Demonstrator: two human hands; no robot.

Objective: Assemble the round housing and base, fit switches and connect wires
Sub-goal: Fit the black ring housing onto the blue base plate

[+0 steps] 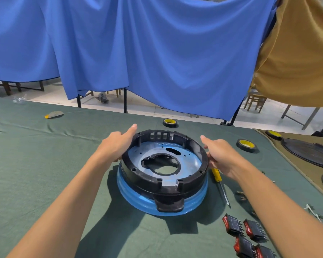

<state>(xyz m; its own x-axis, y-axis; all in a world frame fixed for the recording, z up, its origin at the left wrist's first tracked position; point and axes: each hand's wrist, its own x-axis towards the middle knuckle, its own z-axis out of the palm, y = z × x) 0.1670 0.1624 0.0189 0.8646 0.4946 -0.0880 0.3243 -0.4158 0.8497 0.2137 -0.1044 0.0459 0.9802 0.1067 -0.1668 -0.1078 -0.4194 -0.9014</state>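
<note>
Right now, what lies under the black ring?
A blue round base sits under the black ring, its rim showing at the front and sides. Green cloth shows through the middle hole. How the two parts join is hidden.

A wide blue cloth [157, 53] hangs in deep folds across the back, with dark metal poles [125, 99] showing beneath its hem. A mustard-brown cloth [296, 62] hangs just beside it at the right. Below both lies a pale, glossy floor [147, 107] in bright, even light. Wooden table legs [6, 88] stand at far left and a wooden stool [255, 102] at right. A dark green cloth [45, 155] covers the near table.
</note>
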